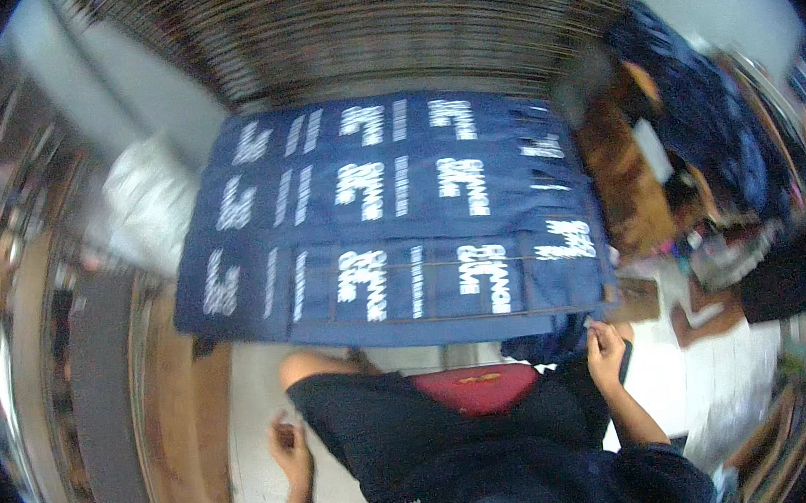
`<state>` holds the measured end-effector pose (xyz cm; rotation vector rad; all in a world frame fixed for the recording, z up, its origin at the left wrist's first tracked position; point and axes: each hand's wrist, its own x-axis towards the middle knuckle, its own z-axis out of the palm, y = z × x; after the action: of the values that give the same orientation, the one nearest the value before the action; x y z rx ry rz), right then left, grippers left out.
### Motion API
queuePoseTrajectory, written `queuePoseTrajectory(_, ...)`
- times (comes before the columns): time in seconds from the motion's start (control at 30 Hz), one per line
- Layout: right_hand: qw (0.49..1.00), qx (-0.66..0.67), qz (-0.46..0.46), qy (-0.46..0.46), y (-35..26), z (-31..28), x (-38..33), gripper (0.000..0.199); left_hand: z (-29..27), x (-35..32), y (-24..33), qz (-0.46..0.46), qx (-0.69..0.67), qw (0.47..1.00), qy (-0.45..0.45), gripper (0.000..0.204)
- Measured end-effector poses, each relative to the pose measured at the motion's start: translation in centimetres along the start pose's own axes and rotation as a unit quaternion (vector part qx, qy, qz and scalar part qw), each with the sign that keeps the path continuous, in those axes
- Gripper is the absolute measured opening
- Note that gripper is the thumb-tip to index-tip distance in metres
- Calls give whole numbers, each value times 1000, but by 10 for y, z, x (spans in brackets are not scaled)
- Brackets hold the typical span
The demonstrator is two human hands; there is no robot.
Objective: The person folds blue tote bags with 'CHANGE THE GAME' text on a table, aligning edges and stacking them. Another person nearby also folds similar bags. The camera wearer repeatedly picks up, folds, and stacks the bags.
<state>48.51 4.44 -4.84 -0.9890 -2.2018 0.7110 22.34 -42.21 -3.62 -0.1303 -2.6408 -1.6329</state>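
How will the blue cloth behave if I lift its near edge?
Probably floppy: the blue cloth shows slight creases. It should drag rather than roll, lying flat and broad. Weight is harder to judge; blur hides how many layers there are.

At twelve, a slatted rack (371,22) spans the top. A pale wall (131,93) stands toward ten, with a white bag (141,204) just below it. Brown boards (196,417) run at eight, beside a grey strip (109,377). A red seat (479,390) shows near six. At four, clear plastic (740,423) lies blurred; toward three, a brown panel (622,162).
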Motion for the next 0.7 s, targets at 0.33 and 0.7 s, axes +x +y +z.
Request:
queuePoseTrajectory(0.33, 985, 40, 131, 106, 38, -16, -10, 13, 226, -68, 144, 349, 31, 755, -554, 38)
queuePoseTrajectory(0.7, 970, 95, 90, 207, 84, -24, 6, 17, 267, -73, 60, 173, 224, 697, -659, 35)
